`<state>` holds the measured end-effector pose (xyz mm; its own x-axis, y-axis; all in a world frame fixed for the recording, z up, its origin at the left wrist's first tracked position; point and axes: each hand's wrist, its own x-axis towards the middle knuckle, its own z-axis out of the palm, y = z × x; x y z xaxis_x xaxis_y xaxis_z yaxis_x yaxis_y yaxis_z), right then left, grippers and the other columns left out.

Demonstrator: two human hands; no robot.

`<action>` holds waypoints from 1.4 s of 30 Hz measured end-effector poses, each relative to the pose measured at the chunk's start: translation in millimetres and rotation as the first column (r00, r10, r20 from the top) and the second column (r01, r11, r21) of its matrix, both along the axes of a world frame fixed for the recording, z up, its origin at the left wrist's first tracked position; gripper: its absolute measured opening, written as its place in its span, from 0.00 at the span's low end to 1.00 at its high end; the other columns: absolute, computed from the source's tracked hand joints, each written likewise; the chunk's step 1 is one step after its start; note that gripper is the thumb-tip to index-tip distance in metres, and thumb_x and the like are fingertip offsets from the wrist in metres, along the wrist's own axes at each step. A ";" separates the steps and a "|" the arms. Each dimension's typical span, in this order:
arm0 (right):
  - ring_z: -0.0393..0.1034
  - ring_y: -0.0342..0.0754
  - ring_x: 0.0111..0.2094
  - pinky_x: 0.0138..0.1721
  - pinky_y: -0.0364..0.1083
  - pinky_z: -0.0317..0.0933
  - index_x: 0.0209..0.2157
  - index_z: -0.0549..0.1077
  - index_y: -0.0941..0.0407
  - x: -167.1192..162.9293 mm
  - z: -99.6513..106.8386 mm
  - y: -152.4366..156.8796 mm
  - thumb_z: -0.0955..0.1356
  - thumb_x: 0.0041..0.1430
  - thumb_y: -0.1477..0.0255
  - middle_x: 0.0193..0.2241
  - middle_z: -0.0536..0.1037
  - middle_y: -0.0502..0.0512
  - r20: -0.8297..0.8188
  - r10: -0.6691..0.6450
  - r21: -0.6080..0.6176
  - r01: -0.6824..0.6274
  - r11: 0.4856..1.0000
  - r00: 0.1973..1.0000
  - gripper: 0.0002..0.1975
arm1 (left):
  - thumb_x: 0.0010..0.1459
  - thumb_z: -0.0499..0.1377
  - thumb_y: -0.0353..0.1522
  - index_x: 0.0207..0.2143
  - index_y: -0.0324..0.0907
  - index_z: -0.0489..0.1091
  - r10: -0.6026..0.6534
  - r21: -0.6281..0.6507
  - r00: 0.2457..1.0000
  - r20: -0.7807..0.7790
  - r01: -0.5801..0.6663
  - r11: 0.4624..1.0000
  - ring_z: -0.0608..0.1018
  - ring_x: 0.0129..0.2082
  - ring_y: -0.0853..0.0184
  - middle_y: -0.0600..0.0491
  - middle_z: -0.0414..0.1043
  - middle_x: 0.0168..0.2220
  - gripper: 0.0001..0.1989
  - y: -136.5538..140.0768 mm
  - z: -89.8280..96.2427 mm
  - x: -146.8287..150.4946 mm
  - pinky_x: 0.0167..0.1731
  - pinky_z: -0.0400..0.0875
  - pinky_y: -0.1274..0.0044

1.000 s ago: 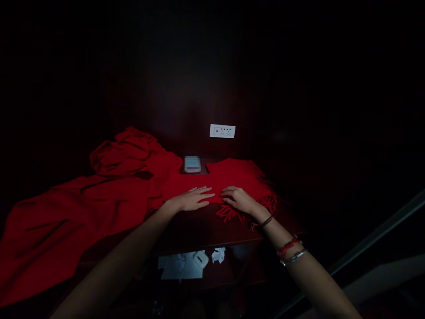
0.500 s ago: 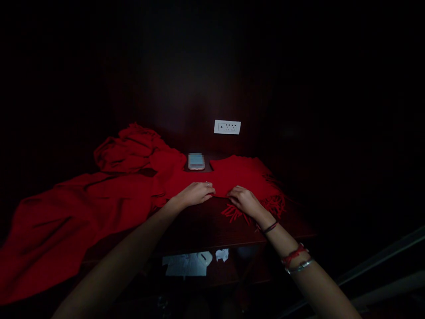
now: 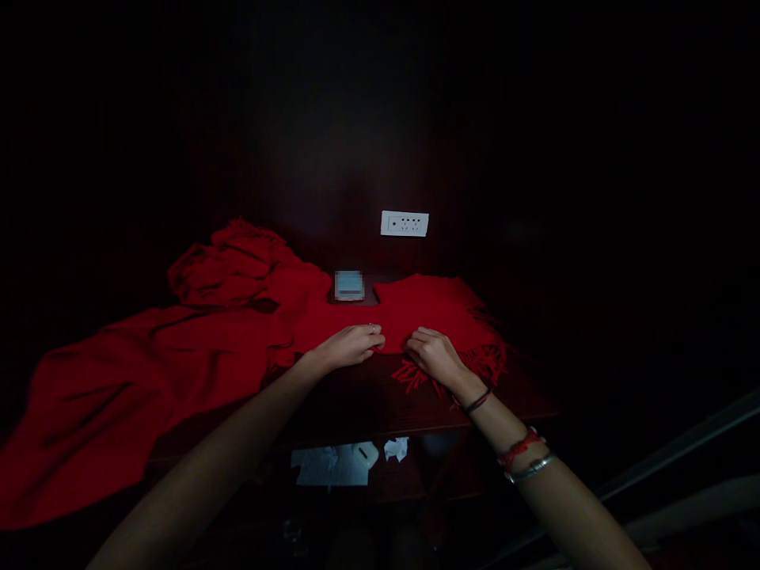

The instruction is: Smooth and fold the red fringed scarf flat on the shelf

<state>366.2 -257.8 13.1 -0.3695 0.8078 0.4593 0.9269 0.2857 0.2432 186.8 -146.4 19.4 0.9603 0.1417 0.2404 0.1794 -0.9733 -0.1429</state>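
Red matte scarf (image 3: 338, 323), rumpled left, flat, string-fringed right, your left hand (image 3: 355, 345) and right hand (image 3: 436, 356) curled at near edge, grip unclear

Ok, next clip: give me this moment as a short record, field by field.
Left hand: at the near edge of the red cloth, fingers bent; grip unclear
Right hand: on the same edge, fingers curled; grip unclear
Cloth: flat between the hands, rumpled at the left, fringed at the right
Surface: dark tabletop
Behind cloth: phone-like device, screen pixelated
Wall: white socket plate
Below tabletop: white sheet, rounded white object, crumpled white piece
Lighting: dim; edges of view nearly black
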 end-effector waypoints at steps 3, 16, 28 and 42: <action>0.59 0.43 0.28 0.32 0.42 0.52 0.26 0.69 0.58 -0.2 -0.3 -0.9 0.60 0.56 0.73 0.24 0.69 0.52 0.019 0.009 -0.004 -0.009 1.000 1.000 0.09 | 0.52 0.49 0.26 0.32 0.41 0.64 0.007 -0.013 1.000 0.005 -0.007 1.000 0.67 0.36 0.68 0.51 0.62 0.35 0.07 0.1 -1.0 -0.3 0.36 0.61 0.80; 0.61 0.42 0.30 0.34 0.41 0.56 0.29 0.71 0.57 2.0 3.3 -4.0 0.60 0.56 0.73 0.26 0.69 0.52 -0.003 0.071 -0.094 -0.071 0.993 0.997 0.10 | 0.54 0.44 0.26 0.44 0.42 0.63 -0.122 -0.299 0.991 0.049 0.131 0.945 0.62 0.49 0.70 0.53 0.61 0.48 0.16 -0.3 10.6 11.6 0.49 0.54 0.77; 0.59 0.43 0.29 0.31 0.41 0.55 0.33 0.72 0.56 4.3 -1.5 -4.1 0.60 0.55 0.74 0.24 0.67 0.53 -0.008 0.070 -0.128 -0.070 0.989 0.998 0.10 | 0.59 0.35 0.40 0.55 0.57 0.40 -0.035 -0.270 0.969 -0.246 -0.034 0.962 0.41 0.57 0.59 0.59 0.36 0.59 0.21 55.5 -4.2 38.3 0.50 0.39 0.57; 0.59 0.42 0.30 0.33 0.41 0.55 0.38 0.71 0.52 6.2 1.6 -6.2 0.59 0.55 0.77 0.26 0.67 0.52 -0.075 0.099 -0.183 -0.111 0.977 0.992 0.13 | 0.57 0.39 0.44 0.56 0.50 0.40 -0.070 -0.225 0.985 -0.158 0.033 0.974 0.39 0.58 0.62 0.53 0.31 0.59 0.25 63.0 -5.0 60.3 0.53 0.39 0.64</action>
